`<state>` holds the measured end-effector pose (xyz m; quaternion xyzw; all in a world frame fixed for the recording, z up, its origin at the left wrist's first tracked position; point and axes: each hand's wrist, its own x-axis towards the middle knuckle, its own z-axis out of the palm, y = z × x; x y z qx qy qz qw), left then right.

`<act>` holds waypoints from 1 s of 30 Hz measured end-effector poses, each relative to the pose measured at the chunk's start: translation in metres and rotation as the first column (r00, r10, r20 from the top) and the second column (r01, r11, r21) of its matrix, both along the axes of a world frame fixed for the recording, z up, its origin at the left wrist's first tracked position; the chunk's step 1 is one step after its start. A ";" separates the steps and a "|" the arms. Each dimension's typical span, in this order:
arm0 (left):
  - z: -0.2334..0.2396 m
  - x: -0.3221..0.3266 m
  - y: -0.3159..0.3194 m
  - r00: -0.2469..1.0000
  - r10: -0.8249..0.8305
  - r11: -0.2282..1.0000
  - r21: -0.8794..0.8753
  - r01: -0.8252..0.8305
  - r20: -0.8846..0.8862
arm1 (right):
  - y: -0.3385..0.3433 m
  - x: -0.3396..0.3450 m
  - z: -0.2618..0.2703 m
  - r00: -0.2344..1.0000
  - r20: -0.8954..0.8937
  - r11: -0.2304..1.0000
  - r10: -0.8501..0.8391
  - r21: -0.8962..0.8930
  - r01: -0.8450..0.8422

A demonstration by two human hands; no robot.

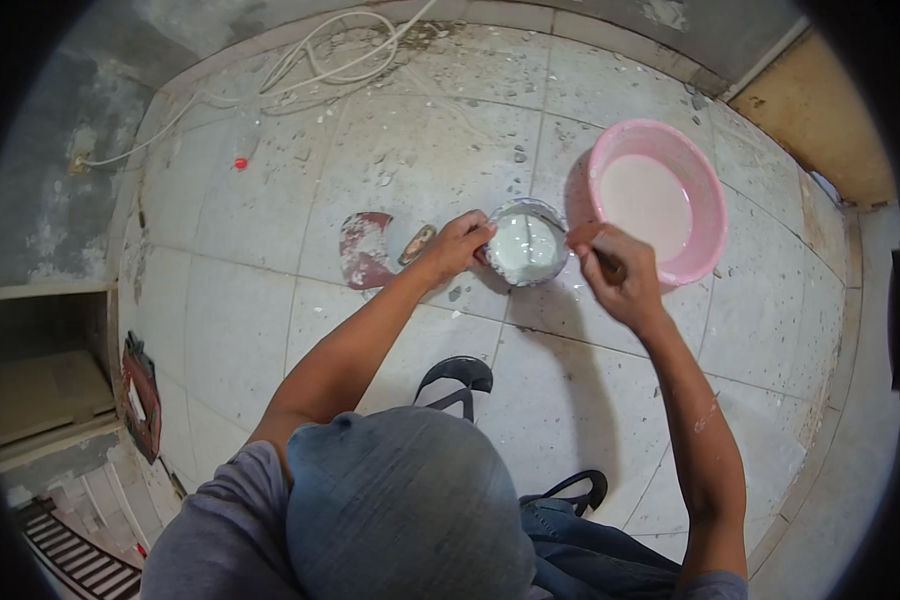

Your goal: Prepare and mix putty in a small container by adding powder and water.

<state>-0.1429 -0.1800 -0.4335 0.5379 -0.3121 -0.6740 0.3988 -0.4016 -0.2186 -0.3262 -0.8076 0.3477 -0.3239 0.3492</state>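
Note:
My left hand [461, 244] grips the left rim of a small round container [526, 241], which holds a wet, glossy white mixture. At the container's right side my right hand [619, 270] is closed around a brown handle [612, 268]; the tool's far end is hard to make out. A thin dark line crosses the white mixture. Just beyond my right hand stands a pink plastic basin [709, 217] with milky white liquid. To the left of my left hand lie a reddish-brown curved piece [366, 250] smeared with white and a small oblong object [418, 245].
A looped white cable [330, 75] runs over the tiled floor to the left wall. Near it lies a clear bottle with a red cap [241, 163]. Small chips litter the tiles. My sandalled feet [454, 386] are close below the container. A dark red object [142, 397] lies at left.

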 end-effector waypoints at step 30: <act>0.037 0.006 0.042 0.972 0.165 0.978 -0.102 -0.184 -0.168 | 0.031 0.037 0.052 0.975 -0.075 0.973 0.207 0.119 -0.198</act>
